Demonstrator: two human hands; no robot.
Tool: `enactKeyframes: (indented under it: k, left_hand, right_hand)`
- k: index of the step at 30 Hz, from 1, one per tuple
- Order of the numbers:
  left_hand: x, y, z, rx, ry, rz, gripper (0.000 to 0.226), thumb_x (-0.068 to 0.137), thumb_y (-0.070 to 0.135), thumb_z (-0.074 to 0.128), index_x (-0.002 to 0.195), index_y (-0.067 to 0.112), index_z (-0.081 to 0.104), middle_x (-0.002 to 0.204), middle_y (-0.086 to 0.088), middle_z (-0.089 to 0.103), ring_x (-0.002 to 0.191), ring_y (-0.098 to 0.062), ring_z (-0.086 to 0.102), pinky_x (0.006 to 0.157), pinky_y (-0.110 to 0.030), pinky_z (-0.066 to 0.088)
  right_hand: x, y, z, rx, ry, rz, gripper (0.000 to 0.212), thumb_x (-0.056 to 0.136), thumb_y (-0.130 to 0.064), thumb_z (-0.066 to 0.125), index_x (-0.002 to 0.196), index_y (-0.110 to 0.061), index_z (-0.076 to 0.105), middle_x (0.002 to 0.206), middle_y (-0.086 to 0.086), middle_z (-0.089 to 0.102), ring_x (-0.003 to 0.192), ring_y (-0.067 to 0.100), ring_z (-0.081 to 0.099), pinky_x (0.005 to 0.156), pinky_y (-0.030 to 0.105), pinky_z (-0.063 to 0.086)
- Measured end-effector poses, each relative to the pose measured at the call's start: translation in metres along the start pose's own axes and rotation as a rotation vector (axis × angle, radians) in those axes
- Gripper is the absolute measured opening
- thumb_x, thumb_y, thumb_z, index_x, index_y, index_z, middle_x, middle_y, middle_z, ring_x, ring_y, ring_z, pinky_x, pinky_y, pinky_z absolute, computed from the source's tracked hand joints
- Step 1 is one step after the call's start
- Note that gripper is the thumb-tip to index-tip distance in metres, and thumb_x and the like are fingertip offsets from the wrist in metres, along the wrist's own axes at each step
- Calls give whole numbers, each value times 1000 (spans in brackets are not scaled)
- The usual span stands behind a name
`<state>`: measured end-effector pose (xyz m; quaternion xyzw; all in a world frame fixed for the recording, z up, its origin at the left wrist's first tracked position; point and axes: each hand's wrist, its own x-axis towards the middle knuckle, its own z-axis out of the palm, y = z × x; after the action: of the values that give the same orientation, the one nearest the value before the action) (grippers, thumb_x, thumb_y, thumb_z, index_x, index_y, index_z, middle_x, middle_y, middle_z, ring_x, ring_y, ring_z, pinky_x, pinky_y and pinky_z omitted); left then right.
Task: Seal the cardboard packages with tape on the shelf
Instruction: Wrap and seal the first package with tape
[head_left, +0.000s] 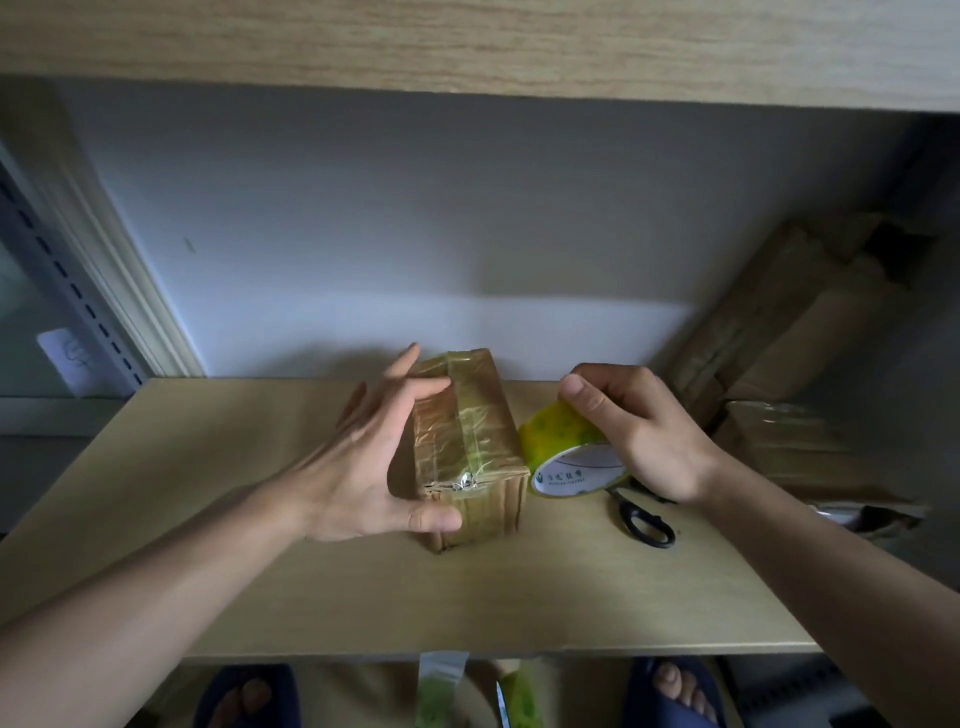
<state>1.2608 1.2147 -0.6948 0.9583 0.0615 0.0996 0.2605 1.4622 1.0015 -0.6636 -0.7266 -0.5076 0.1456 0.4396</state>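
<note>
Head view: taped cardboard box (467, 447) sits mid-shelf (208, 467). Left hand (363, 457) spread against box's left side, fingers straight, thumb on near corner. Right hand (634, 426) just right of box, fingers curled round yellow tape roll (566, 452) touching box. Black scissors (644, 519) right of box, near roll. More cardboard packages (789, 364) far right of box.

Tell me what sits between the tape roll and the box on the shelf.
Nothing visible: the tape roll, held by the right hand, sits right against the box; the left hand touches the box's other side.
</note>
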Motion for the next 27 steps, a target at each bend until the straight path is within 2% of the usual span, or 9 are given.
enactKeyframes:
  k: [2,6,10,14,16,19,21,24,27]
  left_hand:
    - [8,24,-5,62,68,93,102,77,84,50,159,30,18,170,8,-16,156,-7,-16,125,-57,-2]
    - [32,61,1,214,-40,171,88,90,77,24,162,26,16,172,9,6,156,-1,-7,126,-50,-6]
    - [44,61,12,286,-85,132,83,92,69,6,157,25,34,164,12,29,153,0,8,124,-46,-3]
    - [49,57,4,229,-52,74,77,91,58,7,137,29,60,147,16,44,141,2,23,119,-42,12]
    - [50,56,0,254,-51,45,68,91,56,10,116,32,68,133,20,49,134,-1,31,112,-44,23]
    - [51,52,-4,276,-11,24,54,94,61,12,80,33,56,106,23,52,116,2,38,109,-49,23]
    - [57,55,-9,226,19,8,68,92,75,6,69,28,49,89,15,54,108,3,44,115,-49,13]
    - [75,63,-17,236,-30,49,87,87,85,4,75,13,52,78,0,56,94,-7,55,112,-44,21]
    - [88,63,-15,116,-146,174,62,94,72,37,88,18,67,84,3,63,84,-12,59,83,-32,45]
  right_hand:
    - [-2,1,-2,70,22,32,50,98,-53,44,86,-10,65,79,9,61,74,17,55,72,32,41]
    - [-9,14,-16,176,108,125,43,102,-51,44,96,-17,70,92,5,68,87,12,62,80,27,46]
    - [-22,38,-38,-139,254,233,23,103,-21,56,81,-20,63,71,-5,62,65,4,53,59,15,39]
    - [-38,52,-39,-498,-66,459,25,86,-26,74,70,-25,53,66,-10,60,65,10,58,51,13,39]
    - [-42,57,-32,-664,-184,453,31,77,-35,80,76,-25,51,74,-10,61,76,14,61,61,20,45]
    - [-41,57,-25,-820,-209,403,33,75,-42,80,93,-25,58,94,2,69,88,25,66,69,28,47]
    - [-41,57,-26,-860,-222,406,31,80,-40,77,91,-25,53,104,6,70,96,29,67,68,28,41]
    - [-44,54,-27,-878,-260,399,23,93,-39,66,96,-23,49,114,10,67,109,30,63,72,26,35]
    - [-47,54,-28,-926,-317,392,20,99,-39,58,93,-21,50,110,6,64,108,27,62,73,26,34]
